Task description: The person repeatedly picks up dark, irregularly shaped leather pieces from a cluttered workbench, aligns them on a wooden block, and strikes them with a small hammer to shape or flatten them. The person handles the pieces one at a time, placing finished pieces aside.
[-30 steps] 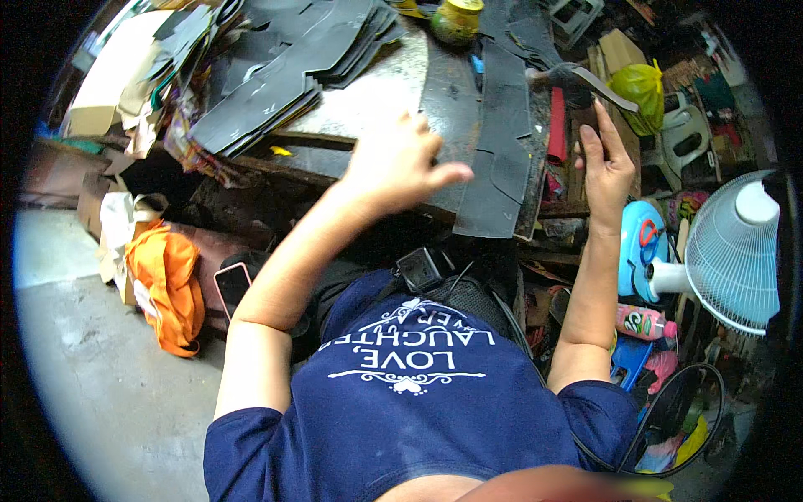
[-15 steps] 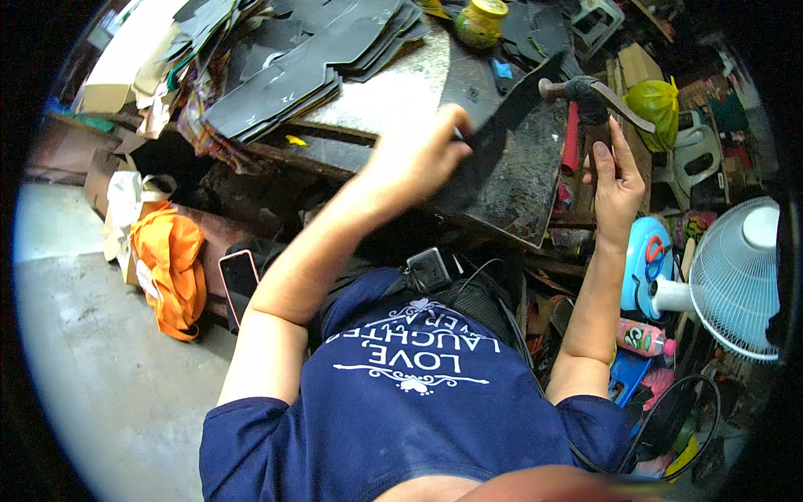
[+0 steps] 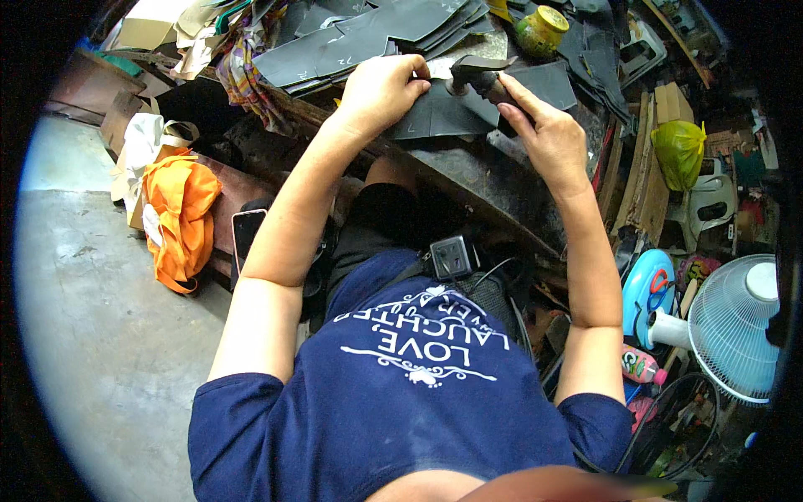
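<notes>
My left hand (image 3: 385, 94) is closed at the left end of a black sheet piece (image 3: 443, 114), thumb and fingers pinching near its edge. The piece lies flat on the dark, worn workbench (image 3: 493, 180). In my right hand (image 3: 548, 138) is a hammer (image 3: 483, 65) with a round face and a curved peen, its dark handle under my fingers. The hammer head hangs over the sheet; whether it touches cannot be made out. Behind my left hand rests a stack of black cut pieces (image 3: 326, 57) with pale chalk marks.
A yellow-green jar (image 3: 542, 32) stands at the back of the bench, beside more black pieces (image 3: 590, 63). Patterned cloth (image 3: 242, 71) hangs at the left edge. To the right are a yellow-green bag (image 3: 679, 155) and a fan (image 3: 736, 326); an orange bag (image 3: 180, 217) lies left.
The black sheet, held up before, now lies on the bench. My right hand has brought the hammer leftward over it. My left hand has moved left, and the whole view has shifted somewhat.
</notes>
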Demonstrator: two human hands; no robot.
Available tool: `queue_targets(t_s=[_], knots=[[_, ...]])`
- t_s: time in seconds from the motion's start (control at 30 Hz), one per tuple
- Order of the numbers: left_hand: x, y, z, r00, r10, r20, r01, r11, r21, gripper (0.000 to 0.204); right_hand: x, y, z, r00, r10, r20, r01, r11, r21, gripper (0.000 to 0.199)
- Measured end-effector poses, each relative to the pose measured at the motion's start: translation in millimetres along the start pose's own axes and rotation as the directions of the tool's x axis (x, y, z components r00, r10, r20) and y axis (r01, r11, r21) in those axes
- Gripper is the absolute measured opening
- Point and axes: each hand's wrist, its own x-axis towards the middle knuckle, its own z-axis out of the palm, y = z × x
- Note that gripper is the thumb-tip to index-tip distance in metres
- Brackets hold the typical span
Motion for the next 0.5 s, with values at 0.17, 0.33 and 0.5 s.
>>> queue_targets(t_s=[0.17,0.33,0.5], knots=[[1,-3,7,0.994,0.031,-0.101,-0.029,0.999,0.024,0.022,-2,13,-10,0.973,0.009,-0.232,0.054,0.963,0.264,0.036],[2,-4,16,0.984,0.065,-0.164,-0.059,0.997,0.043,0.019,-13,4,-1,0.988,0.135,0.072,-0.142,0.985,0.101,0.036],[2,-6,23,0.962,0.084,-0.259,-0.08,0.997,0.022,0.016,-14,2,-14,0.983,-0.036,-0.183,0.087,0.955,0.283,0.038]])
